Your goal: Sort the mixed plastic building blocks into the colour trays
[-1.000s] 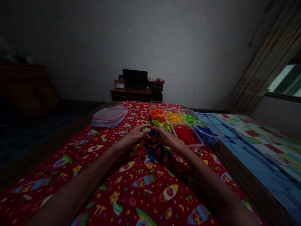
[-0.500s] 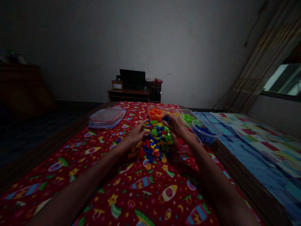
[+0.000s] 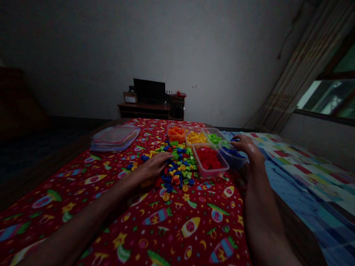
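A heap of mixed toy building blocks (image 3: 181,168) in blue, green, yellow, red and orange lies on the red patterned cloth, with several wheels at its near edge. My left hand (image 3: 155,165) rests over the heap's left side, fingers stretched out, nothing visibly held. Over the round clear tub (image 3: 235,162) of blue pieces, my right hand (image 3: 246,145) pinches a blue building block (image 3: 235,140) at its fingertips; the fingers partly cover it. Beside that tub stands a clear box (image 3: 195,170) of red blocks.
Farther back are clear boxes of orange blocks (image 3: 176,133), yellow blocks (image 3: 196,137) and green blocks (image 3: 214,139). Stacked lids (image 3: 115,138) lie on the left. A bed with a blue sheet (image 3: 283,184) adjoins the right side. A monitor (image 3: 149,91) stands by the wall.
My right hand has moved right from above the heap to the round tub, carrying the blue building block. My left hand stays at the heap, its fingers now flatter. The view has turned slightly right.
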Demonstrator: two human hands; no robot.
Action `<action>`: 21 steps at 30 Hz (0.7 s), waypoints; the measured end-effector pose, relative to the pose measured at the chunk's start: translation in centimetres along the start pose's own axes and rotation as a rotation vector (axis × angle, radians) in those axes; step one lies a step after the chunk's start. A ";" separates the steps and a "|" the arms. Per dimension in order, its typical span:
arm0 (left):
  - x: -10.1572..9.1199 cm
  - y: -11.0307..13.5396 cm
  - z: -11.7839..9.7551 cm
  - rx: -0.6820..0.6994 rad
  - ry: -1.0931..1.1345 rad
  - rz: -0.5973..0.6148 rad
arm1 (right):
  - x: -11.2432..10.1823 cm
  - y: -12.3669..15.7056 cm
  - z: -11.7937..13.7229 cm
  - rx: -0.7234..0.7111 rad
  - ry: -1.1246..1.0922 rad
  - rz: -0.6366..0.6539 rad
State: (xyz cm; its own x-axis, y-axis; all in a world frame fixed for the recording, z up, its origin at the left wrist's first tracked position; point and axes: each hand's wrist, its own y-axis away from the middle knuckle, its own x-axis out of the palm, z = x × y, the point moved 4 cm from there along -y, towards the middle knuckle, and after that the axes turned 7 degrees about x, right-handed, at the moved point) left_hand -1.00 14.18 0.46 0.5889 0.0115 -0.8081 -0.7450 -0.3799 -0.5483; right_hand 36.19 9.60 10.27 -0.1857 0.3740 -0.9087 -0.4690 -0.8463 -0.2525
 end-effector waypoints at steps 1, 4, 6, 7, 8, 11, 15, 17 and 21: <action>0.1 0.1 0.1 0.000 -0.004 -0.004 | 0.1 0.0 -0.2 -0.007 0.013 0.007; 0.2 0.1 0.2 -0.018 -0.014 -0.002 | -0.5 -0.1 -0.1 -0.045 0.030 -0.110; 0.2 0.0 -0.1 -0.024 -0.012 0.008 | -1.4 0.2 0.6 -0.086 0.011 -0.224; 0.2 -0.1 -0.2 -0.026 -0.013 0.014 | -1.8 0.4 1.1 -0.109 -0.005 -0.265; 0.1 -0.2 -0.3 -0.028 -0.019 0.019 | -2.2 0.7 1.8 -0.136 -0.022 -0.289; -0.4 -0.5 -0.3 -0.049 -0.060 0.023 | -2.8 1.9 4.8 -0.225 -0.073 -0.295; -1.5 -0.6 0.4 -0.118 -0.095 0.045 | -0.9 4.5 10.3 -0.444 -0.150 -0.175; -2.2 -0.5 0.7 -0.165 -0.108 0.053 | 1.5 6.3 13.2 -0.595 -0.141 -0.037; -3.3 -0.4 1.0 -0.243 -0.106 0.060 | 7.2 9.9 16.9 -0.800 -0.084 0.190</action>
State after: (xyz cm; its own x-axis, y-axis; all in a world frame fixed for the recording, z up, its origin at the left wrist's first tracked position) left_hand -2.98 15.18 3.15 0.5003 0.0742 -0.8627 -0.6729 -0.5936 -0.4414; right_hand 15.64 10.33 6.90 -0.2786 0.1975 -0.9399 0.3271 -0.9006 -0.2862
